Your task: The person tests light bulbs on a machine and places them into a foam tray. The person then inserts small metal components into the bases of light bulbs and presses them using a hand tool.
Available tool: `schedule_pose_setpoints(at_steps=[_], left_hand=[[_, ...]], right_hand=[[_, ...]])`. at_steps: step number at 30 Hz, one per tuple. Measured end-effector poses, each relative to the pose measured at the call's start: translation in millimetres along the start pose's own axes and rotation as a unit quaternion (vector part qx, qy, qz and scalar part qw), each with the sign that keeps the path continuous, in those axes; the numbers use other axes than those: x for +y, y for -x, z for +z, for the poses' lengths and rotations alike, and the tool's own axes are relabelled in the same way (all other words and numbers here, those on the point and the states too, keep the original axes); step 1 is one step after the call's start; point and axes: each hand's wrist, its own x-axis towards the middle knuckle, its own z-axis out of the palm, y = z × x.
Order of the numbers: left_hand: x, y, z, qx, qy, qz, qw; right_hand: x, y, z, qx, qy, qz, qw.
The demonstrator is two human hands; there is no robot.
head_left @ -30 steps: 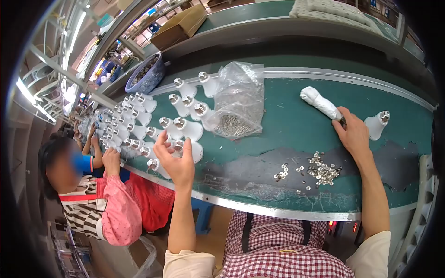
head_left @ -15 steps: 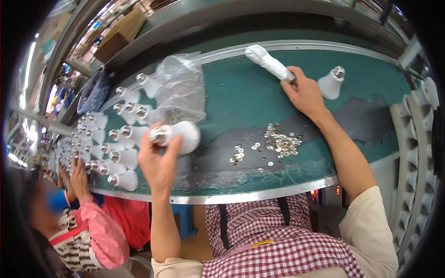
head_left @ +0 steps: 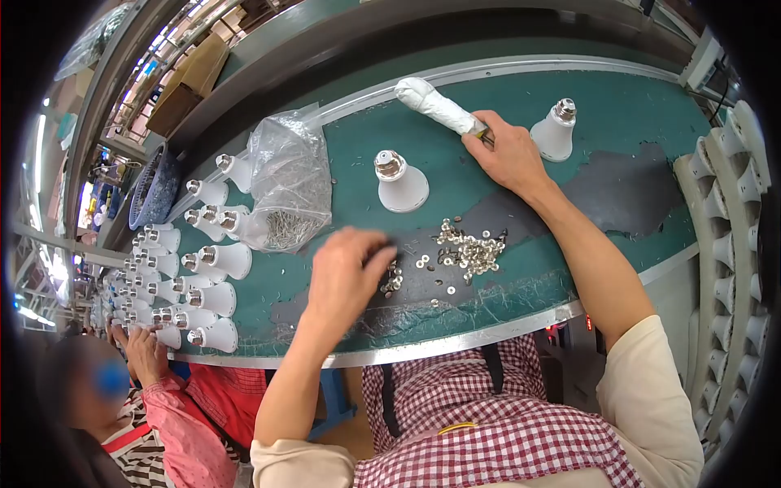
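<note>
One bulb (head_left: pixel 403 189) stood upright on a green table (head_left: pixel 356 163), beyond loose metal discs (head_left: pixel 472 255); likely light, breakable, best held round its white body | right hand (head_left: pixel 511 154) gripped one end of a white-wrapped tool (head_left: pixel 438 106), probably stiff | left hand (head_left: pixel 346 264) curled beside nearer discs, hold blurred, unclear; discs looked slippery, best pinched by rims

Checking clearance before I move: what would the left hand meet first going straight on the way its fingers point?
Probably the small, round, silver, metal-looking discs, strewn on the flat dark grey patch just beyond the left hand; motion blur leaves its height and exact aim unclear.
</note>
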Motion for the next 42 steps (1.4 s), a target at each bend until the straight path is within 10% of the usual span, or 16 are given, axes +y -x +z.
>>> schedule_pose_setpoints(at_steps=[21, 29, 42], left_hand=[[5, 4, 6, -0.103, -0.128, 0.056, 0.985], [4, -63, -8, 0.168, -0.071, 0.156, 0.971], [-1, -75, -12, 0.124, -0.146, 0.303, 0.934]], right_hand=[[4, 2, 1, -0.001, -0.008, -0.025, 1.0], [3, 2, 2, 0.004, 0.005, -0.021, 1.0], [-1, 1, -2, -0.029, -0.015, 0.011, 0.999]])
